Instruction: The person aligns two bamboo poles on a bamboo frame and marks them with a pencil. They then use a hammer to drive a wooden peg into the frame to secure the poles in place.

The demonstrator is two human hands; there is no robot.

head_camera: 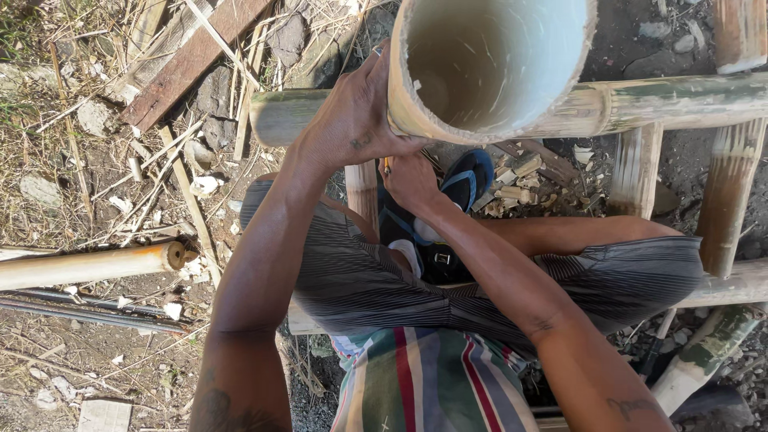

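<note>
While its open mouth faces up toward the camera, the bamboo tube (488, 64) is gripped by left-hand fingers (376, 96); right-hand fingers (404, 172) hidden.

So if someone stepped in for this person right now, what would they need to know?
Left hand: gripping the outside rim of the big hollow bamboo tube, whose open end faces up toward the camera.
Right hand: just under the tube's lower edge, closed on a small tool; only its orange tip shows.
The tube leans against a horizontal bamboo pole of a frame.
Done: chips and offcuts already lie on the ground by the blue sandal.
Left: I cannot tell how much trimming remains; the rim still looks rough.
</note>
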